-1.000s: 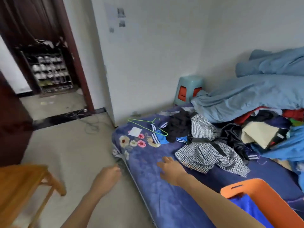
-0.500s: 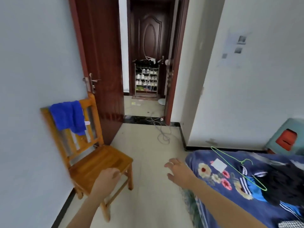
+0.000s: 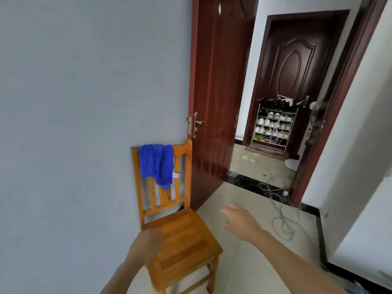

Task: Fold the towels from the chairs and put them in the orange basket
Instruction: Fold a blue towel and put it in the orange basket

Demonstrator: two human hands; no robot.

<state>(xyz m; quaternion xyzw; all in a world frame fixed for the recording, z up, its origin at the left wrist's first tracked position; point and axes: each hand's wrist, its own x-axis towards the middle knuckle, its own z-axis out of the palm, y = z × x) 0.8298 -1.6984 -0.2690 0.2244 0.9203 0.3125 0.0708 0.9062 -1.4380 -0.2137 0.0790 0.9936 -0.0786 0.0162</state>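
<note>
Blue towel [image 3: 157, 164] hangs over the top rail of a wooden chair [image 3: 186, 240], toward the rail's left end. It's bunched, w/ one corner drooping lower in front of the back slats and a small white tag [image 3: 175, 175] sticking out at its right edge. Chair stands w/ its back against a pale blue-grey wall [image 3: 84, 102], just left of an open reddish-brown door [image 3: 212, 92] w/ a metal handle [image 3: 196, 123].

Left hand [image 3: 146, 244] is over the seat's back-left corner, well below the towel and not touching it. It's motion-blurred, so can't tell if the fingers are curled or loose; nothing visible in it. Right hand [image 3: 239, 219] is out over the tiled floor [image 3: 244, 262], just right of the seat's back-right corner, palm down, fingers loosely spread, holding nothing. Hands are apart, w/ the seat's back edge betw. them.

Thru the doorway: a black threshold strip [image 3: 250, 183], a grey cable [image 3: 282, 215] looping across it onto the room floor, and further back a wire shoe rack [image 3: 272, 128] full of shoes, standing in front of a dark panelled door [image 3: 297, 66].
</note>
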